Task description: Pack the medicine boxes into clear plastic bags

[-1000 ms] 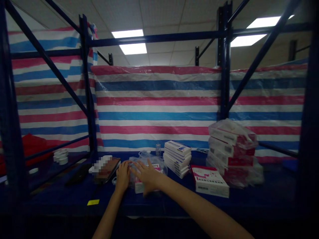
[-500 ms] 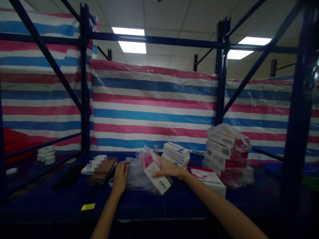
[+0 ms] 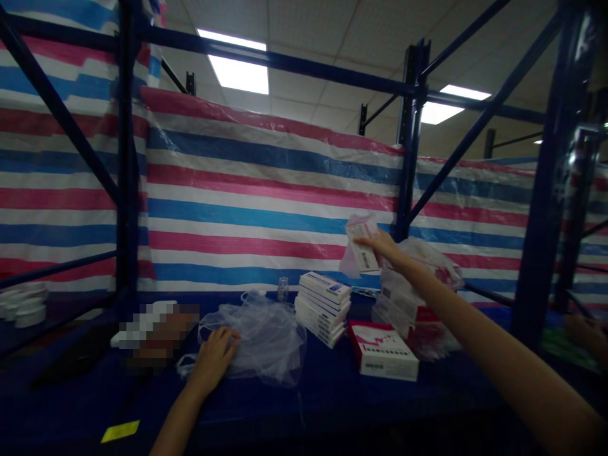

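My right hand [image 3: 382,247] is raised and closed on a red and white box [image 3: 361,250] wrapped in clear plastic. It holds the box just above the bagged stack of red and white boxes [image 3: 418,297] at the right. My left hand [image 3: 213,354] rests palm down on the edge of a crumpled clear plastic bag [image 3: 263,339] on the dark blue shelf [image 3: 332,396]. Its fingers lie spread on the bag.
A stack of white and blue boxes [image 3: 323,304] stands mid-shelf, with a single red and white box [image 3: 382,348] lying in front. A small glass vial [image 3: 283,289] stands behind. White round tubs [image 3: 23,304] sit far left. Blue rack posts [image 3: 546,177] frame the bay before a striped tarp.
My right hand pulled the box out of the clear bag and lifted it up and right, over the bagged stack. The bag sagged flat. The view swung to the right.
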### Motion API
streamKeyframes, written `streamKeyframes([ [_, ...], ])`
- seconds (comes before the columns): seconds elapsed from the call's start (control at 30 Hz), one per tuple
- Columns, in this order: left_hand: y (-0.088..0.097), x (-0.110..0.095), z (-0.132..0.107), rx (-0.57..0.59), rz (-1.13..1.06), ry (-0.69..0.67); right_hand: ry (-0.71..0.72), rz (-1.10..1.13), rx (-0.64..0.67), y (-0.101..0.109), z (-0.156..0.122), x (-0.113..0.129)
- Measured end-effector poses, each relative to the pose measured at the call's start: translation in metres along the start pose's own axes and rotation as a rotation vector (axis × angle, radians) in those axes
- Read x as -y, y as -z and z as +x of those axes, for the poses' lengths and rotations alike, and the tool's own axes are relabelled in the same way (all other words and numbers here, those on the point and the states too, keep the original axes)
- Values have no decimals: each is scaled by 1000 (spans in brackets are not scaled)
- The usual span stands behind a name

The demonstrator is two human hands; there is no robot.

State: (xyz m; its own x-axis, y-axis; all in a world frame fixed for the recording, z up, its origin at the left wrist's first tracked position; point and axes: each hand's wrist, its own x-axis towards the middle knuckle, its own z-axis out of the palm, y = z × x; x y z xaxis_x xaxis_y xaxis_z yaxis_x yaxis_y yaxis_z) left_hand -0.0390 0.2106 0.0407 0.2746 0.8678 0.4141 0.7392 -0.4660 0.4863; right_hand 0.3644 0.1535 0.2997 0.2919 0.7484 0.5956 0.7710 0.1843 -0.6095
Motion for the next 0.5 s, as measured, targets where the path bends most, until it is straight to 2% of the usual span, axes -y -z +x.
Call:
streamKeyframes([
  [0.1,2,-3,-1,8,11,14,-3,-358,-94,-7,28,-11],
  [0.2,1,-3,-2,26,20,18,-68,-597,-71,-26,38,-18],
  [0.33,-1,-3,-2,34,31,18,-90,-780,34,-67,34,-32],
  [0.4,0,-4,-2,19,44,24,-56,-881,81,-89,28,-46],
  [0.5,4,-9,-3,15,57,24,-116,-928,149,-112,20,-74],
])
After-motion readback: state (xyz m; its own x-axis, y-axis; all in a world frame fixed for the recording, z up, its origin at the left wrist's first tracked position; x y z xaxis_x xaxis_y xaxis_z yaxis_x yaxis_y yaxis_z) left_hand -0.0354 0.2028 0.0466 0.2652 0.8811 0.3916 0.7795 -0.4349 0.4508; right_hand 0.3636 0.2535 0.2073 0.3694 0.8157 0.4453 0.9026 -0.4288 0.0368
